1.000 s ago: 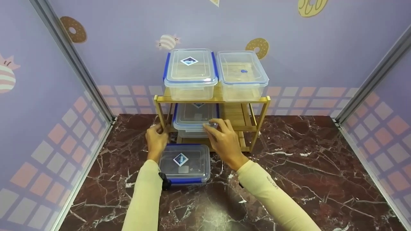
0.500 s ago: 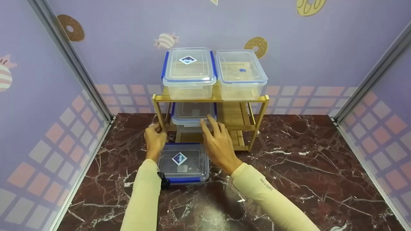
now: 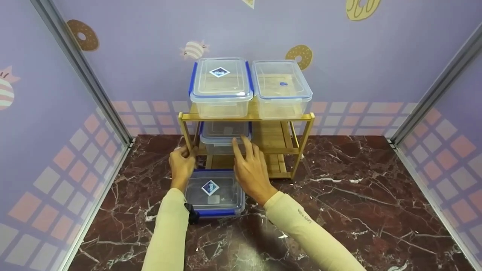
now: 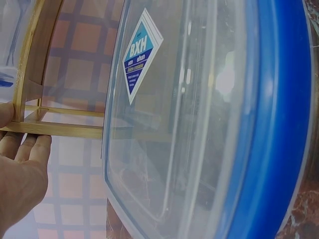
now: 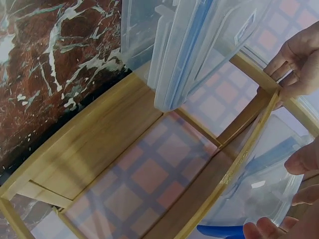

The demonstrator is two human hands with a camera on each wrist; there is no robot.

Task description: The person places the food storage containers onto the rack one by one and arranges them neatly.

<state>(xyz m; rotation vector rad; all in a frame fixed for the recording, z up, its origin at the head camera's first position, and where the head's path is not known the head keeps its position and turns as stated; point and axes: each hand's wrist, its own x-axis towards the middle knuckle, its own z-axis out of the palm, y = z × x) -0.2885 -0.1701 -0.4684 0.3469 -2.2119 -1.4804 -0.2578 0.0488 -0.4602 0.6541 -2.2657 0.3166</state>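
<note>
My left hand (image 3: 182, 163) grips the front left leg of a wooden shelf rack (image 4: 82, 130), fingers on one side and thumb on the other. On the rack's middle shelf, toward the left, sits a clear lidded food container (image 3: 216, 148) with blue side clips. My right hand (image 3: 251, 171) has its fingers extended against that container's front right edge; in the right wrist view its fingertips (image 5: 266, 228) lie at the container's front. A flatter-looking clear container (image 3: 216, 199) with a blue clip and a diamond label rests on the marble surface between my forearms.
Two more clear containers, one with blue clips (image 3: 222, 86) and one with a small blue valve (image 3: 284, 90), stand side by side on the rack's top. Bare slats of the middle shelf (image 3: 273, 137) show on the right. Patterned walls (image 3: 339, 75) enclose the surface.
The middle-shelf container has slid back, deeper into the rack, and slightly left in view. My right hand followed it, its fingers straightening. The left hand keeps its grip on the leg.
</note>
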